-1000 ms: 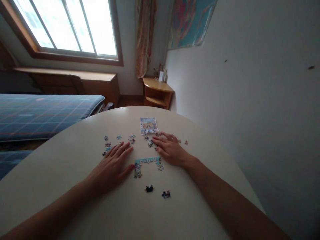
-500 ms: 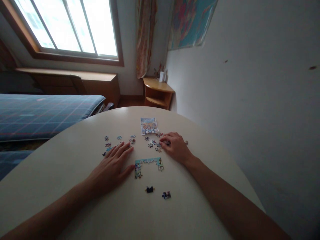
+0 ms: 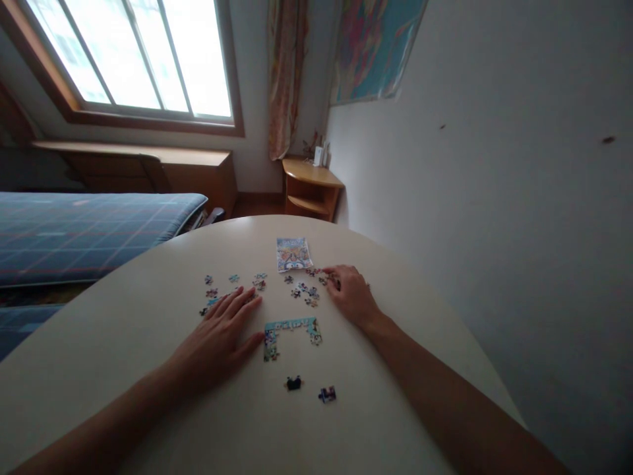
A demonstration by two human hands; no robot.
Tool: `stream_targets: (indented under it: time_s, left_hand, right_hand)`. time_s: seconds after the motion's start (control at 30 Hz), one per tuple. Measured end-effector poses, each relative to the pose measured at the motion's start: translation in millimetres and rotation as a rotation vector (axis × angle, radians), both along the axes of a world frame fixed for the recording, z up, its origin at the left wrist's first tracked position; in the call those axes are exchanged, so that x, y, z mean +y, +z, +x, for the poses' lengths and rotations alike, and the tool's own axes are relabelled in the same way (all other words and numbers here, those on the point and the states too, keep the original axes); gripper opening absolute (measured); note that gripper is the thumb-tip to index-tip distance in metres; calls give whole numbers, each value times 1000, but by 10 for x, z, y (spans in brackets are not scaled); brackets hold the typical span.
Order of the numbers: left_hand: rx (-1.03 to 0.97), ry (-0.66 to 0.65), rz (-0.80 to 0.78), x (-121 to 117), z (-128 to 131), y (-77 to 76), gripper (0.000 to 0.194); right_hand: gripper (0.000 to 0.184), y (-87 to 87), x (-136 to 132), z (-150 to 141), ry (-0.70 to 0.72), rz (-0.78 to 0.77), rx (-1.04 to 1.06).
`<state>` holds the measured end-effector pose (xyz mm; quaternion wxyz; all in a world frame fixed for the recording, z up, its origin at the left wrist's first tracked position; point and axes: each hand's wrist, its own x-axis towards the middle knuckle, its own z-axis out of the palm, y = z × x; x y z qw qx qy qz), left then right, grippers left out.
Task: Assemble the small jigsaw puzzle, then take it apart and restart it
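Note:
My left hand (image 3: 227, 323) lies flat with fingers stretched, its fingertips covering part of a group of loose jigsaw pieces (image 3: 211, 292). Its thumb tip comes up to the left edge of a partly joined jigsaw puzzle (image 3: 291, 324), a frame of pieces open toward me. Over on the right, my right hand (image 3: 350, 293) rests on its side with bent fingers, a dark gap showing between thumb and index finger. Its fingertips touch loose pieces (image 3: 313, 272); I see none clearly gripped. More loose pieces (image 3: 304, 289) lie between the hands.
A colourful picture sheet or packet (image 3: 293, 254) lies behind the pieces. Nearer me are a dark piece (image 3: 294, 383) and another single piece (image 3: 327, 394). The round white table (image 3: 237, 422) stands beside a white wall (image 3: 494, 231), with a plaid mattress (image 3: 99, 231) at left.
My right hand has shifted slightly right and its fingers have drawn back, uncovering pieces near the fingertips. My left hand stays in place. The view has tilted up a little.

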<state>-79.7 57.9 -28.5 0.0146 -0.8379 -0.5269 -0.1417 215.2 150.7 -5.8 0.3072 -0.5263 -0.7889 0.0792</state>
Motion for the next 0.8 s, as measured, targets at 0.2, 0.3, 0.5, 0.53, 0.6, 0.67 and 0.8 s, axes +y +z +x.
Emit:
stream_targets:
  time_s: [0.2, 0.3, 0.5, 0.53, 0.6, 0.67, 0.8]
  left_hand:
    - [-4, 5, -2, -2, -8, -20, 62]
    - [-3, 0, -4, 2, -12, -23, 62]
    - [26, 13, -38, 5, -10, -22, 63]
    - [25, 12, -39, 5, -9, -20, 64]
    - [17, 10, -30, 5, -7, -17, 63]
    - [7, 5, -15, 6, -3, -10, 62]
    - [1, -3, -4, 9, 7, 11, 62]
  right_hand:
    - [14, 17, -31, 1, -11, -3, -53]
    - [14, 19, -38, -1, 7, -1, -48]
    - [10, 69, 38, 45, -37, -96, -80]
    - [10, 79, 56, 57, -34, -119, -99]
    - [10, 94, 83, 80, -21, -155, -138]
    - [11, 102, 96, 96, -7, -171, -170]
    - [16, 110, 87, 109, -37, -176, -223]
